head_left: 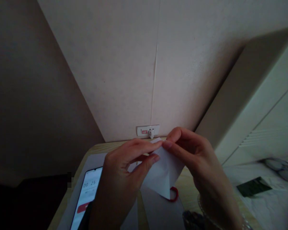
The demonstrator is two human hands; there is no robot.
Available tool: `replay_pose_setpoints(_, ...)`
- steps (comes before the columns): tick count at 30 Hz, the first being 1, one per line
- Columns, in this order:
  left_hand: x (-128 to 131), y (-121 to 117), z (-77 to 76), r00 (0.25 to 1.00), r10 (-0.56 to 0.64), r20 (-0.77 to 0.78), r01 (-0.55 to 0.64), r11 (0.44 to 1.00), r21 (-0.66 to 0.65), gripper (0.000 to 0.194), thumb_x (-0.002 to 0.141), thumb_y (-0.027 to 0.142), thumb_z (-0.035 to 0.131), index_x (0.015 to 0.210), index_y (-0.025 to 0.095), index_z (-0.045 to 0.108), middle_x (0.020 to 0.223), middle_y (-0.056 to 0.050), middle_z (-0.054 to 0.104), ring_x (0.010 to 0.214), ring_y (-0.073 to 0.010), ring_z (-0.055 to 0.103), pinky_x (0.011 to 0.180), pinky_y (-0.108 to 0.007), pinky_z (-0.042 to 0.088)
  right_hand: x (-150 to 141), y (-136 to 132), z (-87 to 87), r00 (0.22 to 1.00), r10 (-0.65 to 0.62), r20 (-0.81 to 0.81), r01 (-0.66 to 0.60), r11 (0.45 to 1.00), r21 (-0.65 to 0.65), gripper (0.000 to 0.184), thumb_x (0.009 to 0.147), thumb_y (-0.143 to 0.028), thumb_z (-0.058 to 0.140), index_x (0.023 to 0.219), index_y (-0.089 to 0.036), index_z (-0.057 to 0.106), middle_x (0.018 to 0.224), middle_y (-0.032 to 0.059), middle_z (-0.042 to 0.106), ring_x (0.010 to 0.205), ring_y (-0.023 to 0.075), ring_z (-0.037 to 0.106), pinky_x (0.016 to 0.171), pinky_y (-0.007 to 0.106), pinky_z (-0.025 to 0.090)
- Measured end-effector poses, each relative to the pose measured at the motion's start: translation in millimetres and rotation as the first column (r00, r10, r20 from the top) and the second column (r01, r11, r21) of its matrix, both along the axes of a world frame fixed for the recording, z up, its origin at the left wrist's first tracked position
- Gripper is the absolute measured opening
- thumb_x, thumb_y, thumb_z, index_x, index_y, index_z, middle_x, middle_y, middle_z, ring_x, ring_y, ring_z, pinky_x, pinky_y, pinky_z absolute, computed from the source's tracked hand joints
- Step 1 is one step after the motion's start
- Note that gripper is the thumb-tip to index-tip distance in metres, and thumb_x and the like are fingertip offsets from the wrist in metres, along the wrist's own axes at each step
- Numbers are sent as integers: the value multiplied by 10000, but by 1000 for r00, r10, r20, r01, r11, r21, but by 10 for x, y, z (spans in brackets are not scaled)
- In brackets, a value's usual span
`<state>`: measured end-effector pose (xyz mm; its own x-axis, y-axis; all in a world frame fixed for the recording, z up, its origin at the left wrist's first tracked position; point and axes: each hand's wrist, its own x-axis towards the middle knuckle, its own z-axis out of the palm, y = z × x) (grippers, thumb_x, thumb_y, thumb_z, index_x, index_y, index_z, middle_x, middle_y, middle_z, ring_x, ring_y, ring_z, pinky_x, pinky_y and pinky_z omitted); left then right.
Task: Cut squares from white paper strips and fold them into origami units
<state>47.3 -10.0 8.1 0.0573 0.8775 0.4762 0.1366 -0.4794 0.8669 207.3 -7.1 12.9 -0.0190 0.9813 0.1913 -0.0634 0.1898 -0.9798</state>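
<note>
A folded piece of white paper [159,174] is held up over the table between both hands, with a crease running down to a pointed lower corner. My left hand [128,169] pinches its upper left edge between thumb and fingers. At the top edge, close by the left fingertips, my right hand [192,153] grips the paper between thumb and index finger. Below the paper's lower tip shows a red loop handle [174,194]; the rest of that item is hidden. More white sheets [155,207] lie flat on the table beneath my hands.
On the table's left side a phone [90,185] displays a timer, partly covered by my left forearm. The wooden table [103,147] meets a wall with a socket [142,131] and a plug in it. A pale cabinet [249,95] and a bed-like white surface [266,204] stand to the right.
</note>
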Motion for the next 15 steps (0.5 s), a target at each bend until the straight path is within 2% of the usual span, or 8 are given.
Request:
replay_pose_setpoints(4, -29, 6, -10, 1000, -27, 16, 28, 999, -35, 339, 817, 76, 726, 919, 378, 841, 953, 96, 849, 848, -84, 778, 727, -91, 590, 11, -44, 6, 998, -69, 4, 69, 997, 30, 230, 793, -270, 763, 640, -215, 599, 619, -33, 575, 542, 112, 485, 438, 214, 314)
replay_pose_setpoints(8, -70, 12, -22, 999, -21, 38, 25, 995, -93, 240, 859, 124, 700, 899, 328, 821, 875, 64, 845, 769, -96, 775, 646, -96, 584, 52, -68, 1, 990, -131, -53, 134, 990, 41, 220, 812, -248, 755, 644, -212, 617, 593, -44, 556, 518, 99, 471, 442, 209, 302)
replay_pose_setpoints(11, -77, 14, -38, 997, -38, 72, 46, 993, -109, 188, 830, 127, 710, 825, 301, 783, 823, 50, 816, 749, -111, 765, 622, -114, 576, 49, -69, -10, 979, -188, -81, 194, 978, 81, 225, 824, -233, 759, 643, -215, 628, 587, -46, 544, 527, 96, 467, 448, 205, 308)
replay_pose_setpoints(15, -44, 4, -57, 989, -87, 123, 112, 970, -213, 181, 773, 119, 735, 813, 295, 746, 835, 38, 796, 730, -144, 757, 663, -196, 599, 21, -57, -29, 954, -267, -138, 283, 953, 109, 211, 870, -262, 726, 685, -231, 629, 603, -34, 533, 515, 107, 460, 434, 218, 330)
